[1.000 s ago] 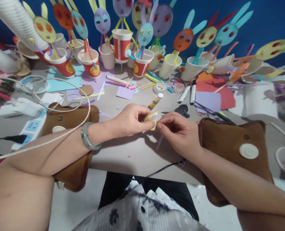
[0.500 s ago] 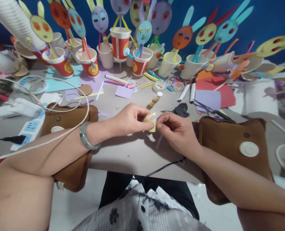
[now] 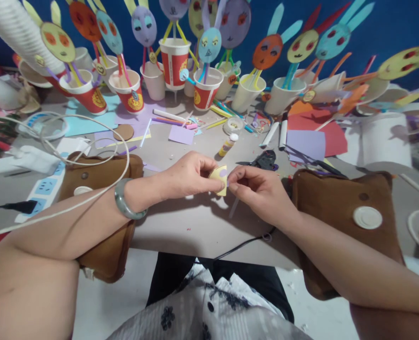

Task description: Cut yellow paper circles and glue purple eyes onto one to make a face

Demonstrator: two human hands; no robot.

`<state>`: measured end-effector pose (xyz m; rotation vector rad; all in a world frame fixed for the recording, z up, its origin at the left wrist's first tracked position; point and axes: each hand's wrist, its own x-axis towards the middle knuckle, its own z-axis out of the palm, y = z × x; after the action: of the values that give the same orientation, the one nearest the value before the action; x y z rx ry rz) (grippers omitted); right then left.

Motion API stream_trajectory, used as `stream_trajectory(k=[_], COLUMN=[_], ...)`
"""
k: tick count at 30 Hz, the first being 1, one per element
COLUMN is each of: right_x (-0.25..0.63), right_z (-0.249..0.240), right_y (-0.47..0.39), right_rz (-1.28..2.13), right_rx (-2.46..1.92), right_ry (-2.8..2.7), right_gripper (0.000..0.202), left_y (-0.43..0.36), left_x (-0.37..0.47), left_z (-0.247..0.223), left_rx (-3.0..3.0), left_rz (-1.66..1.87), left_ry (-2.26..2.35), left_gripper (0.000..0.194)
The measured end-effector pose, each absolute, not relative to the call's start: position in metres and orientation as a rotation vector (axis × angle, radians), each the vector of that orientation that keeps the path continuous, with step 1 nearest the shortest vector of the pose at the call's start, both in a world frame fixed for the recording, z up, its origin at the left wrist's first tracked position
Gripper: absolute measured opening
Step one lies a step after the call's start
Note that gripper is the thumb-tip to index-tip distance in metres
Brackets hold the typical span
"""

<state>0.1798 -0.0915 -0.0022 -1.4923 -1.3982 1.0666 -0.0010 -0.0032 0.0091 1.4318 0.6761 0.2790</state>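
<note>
My left hand [image 3: 195,177] pinches a small yellow paper piece [image 3: 222,178] between thumb and fingers; a pale purple patch shows on it. Right beside its edge, my right hand [image 3: 257,189] is closed in a pinch. A tiny pale purple bit seems to be at those fingertips, too small to make out well. Beyond the hands a yellow glue stick [image 3: 226,146] with a white cap stands on the grey table [image 3: 191,215]. Scissors [image 3: 262,161] with dark handles lie just behind my right hand.
Brown cushions [image 3: 347,236] lie under both forearms. Along the back stand paper cups [image 3: 127,92] with rabbit-faced paper figures [image 3: 209,45]. Markers [image 3: 283,132], purple paper [image 3: 306,145], a power strip [image 3: 44,189] and a looped white cable [image 3: 129,156] surround the work area.
The yellow paper has turned slightly in my left hand, showing more of its rounded edge. My right fingertips stay close beside it. The whole view has shifted a little.
</note>
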Motion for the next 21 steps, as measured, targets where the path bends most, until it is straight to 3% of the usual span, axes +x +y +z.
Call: stream_trajectory(k=[6, 21], right_x=[0.1795, 0.1811], right_z=[-0.0016, 0.0014], right_y=[-0.0894, -0.089], right_rz=[1.118, 1.207], right_rx=[-1.503, -1.502], right_ry=[-1.38, -1.339], right_gripper=[0.023, 0.018], left_y=[-0.0032, -0.0025], left_x=[-0.0009, -0.0023], left_z=[0.008, 0.0071], left_rx=[1.434, 1.414], left_rz=[0.248, 0.25], left_ry=[0.663, 0.641], left_gripper=[0.006, 0.007])
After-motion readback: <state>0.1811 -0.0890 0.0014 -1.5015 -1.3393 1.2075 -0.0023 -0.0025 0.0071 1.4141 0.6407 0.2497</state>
